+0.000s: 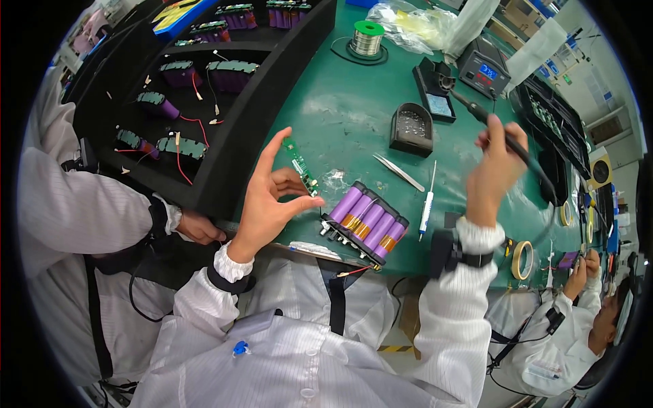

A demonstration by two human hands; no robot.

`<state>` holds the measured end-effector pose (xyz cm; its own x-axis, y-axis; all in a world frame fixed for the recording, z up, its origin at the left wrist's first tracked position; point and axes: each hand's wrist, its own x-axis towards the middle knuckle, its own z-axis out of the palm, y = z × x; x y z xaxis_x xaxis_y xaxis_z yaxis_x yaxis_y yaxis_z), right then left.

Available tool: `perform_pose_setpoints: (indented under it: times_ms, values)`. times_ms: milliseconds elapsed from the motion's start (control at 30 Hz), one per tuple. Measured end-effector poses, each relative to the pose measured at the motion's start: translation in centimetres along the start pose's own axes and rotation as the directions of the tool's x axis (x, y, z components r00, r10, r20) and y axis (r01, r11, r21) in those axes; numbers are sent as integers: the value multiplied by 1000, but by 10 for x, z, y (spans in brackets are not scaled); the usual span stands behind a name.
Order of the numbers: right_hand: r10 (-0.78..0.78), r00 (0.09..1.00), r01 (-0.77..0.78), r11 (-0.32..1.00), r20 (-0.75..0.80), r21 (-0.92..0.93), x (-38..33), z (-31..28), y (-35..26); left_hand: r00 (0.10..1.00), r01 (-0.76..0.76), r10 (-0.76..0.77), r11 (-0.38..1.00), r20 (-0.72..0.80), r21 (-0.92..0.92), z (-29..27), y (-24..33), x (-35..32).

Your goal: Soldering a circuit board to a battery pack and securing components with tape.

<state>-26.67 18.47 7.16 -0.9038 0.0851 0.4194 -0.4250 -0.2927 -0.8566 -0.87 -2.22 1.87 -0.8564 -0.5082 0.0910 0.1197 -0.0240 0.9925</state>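
Gripping a green circuit board (299, 166) end to end, the left hand (265, 207) spreads thumb and forefinger wide over the bench (320, 129), just beside a purple battery pack (365, 221) near its front edge. The right hand (496, 163) has its fingers closed around a soldering iron (478, 112), tip near the iron stand (435, 95), well apart from the board. The pack's cells already sit together, banded with orange tape, while the board is separate from it; I judge the work partway, with the board not yet fixed. Solder joints are too small to tell. Other purple packs (182, 76) in the black divided tray (235, 149) already carry green boards.

Tweezers (399, 172) and a white pen-like tool (427, 207) lie between pack and right hand, perhaps a slight obstacle. Beyond are a black scoop-shaped holder (412, 145) and a solder spool (366, 42); a co-worker's hand (199, 226) rests by the tray.
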Motion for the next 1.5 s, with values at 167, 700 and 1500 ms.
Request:
perform_pose_setpoints:
  times_ms: [167, 700, 1500]
  values:
    - [38, 956, -35, 999, 290, -14, -84, -15, -71, 998, -55, 55, 998, -9, -6, 2, -7, 1]
    - [191, 823, -133, 980, 534, -147, -158, -20, -52, 995, 94, -95, 995, -19, -46, 5, -5, 0]
    - [154, 763, -36, 980, 628, -195, -147, -19, -58, 1000, 23, -24, 996, -12, -90, 3, -10, -1]
